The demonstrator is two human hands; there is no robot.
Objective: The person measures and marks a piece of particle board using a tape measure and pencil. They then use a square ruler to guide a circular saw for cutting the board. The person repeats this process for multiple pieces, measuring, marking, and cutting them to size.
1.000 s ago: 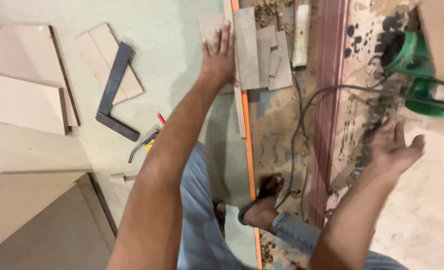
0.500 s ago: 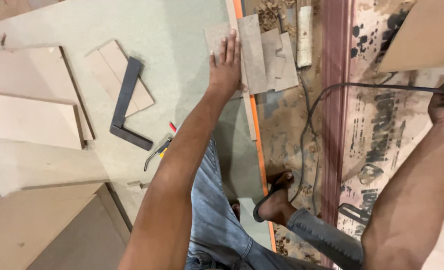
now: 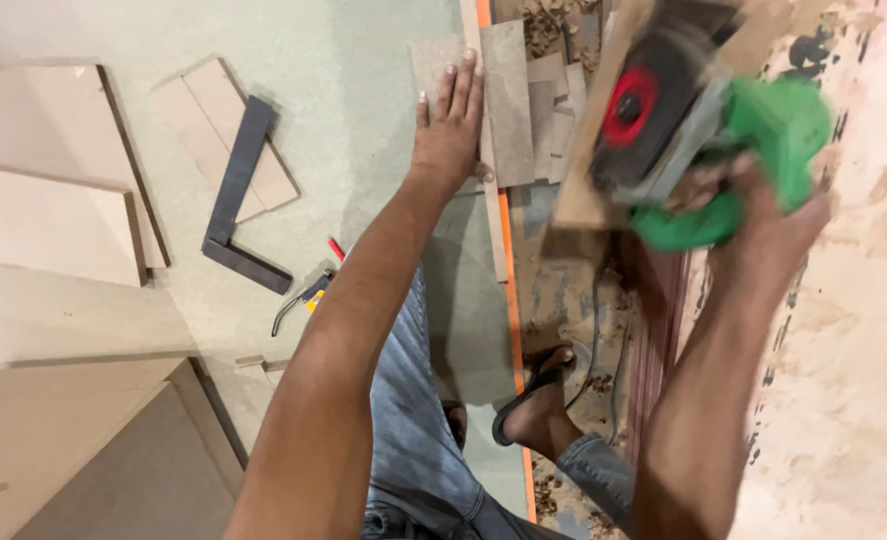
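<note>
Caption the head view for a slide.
Left hand flat on a board strip while right hand lifts a green saw above it.

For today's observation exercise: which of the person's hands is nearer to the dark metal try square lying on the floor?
Left. The left hand presses flat on a board to the right of the try square; the right hand holds the green circular saw farther right.
</note>
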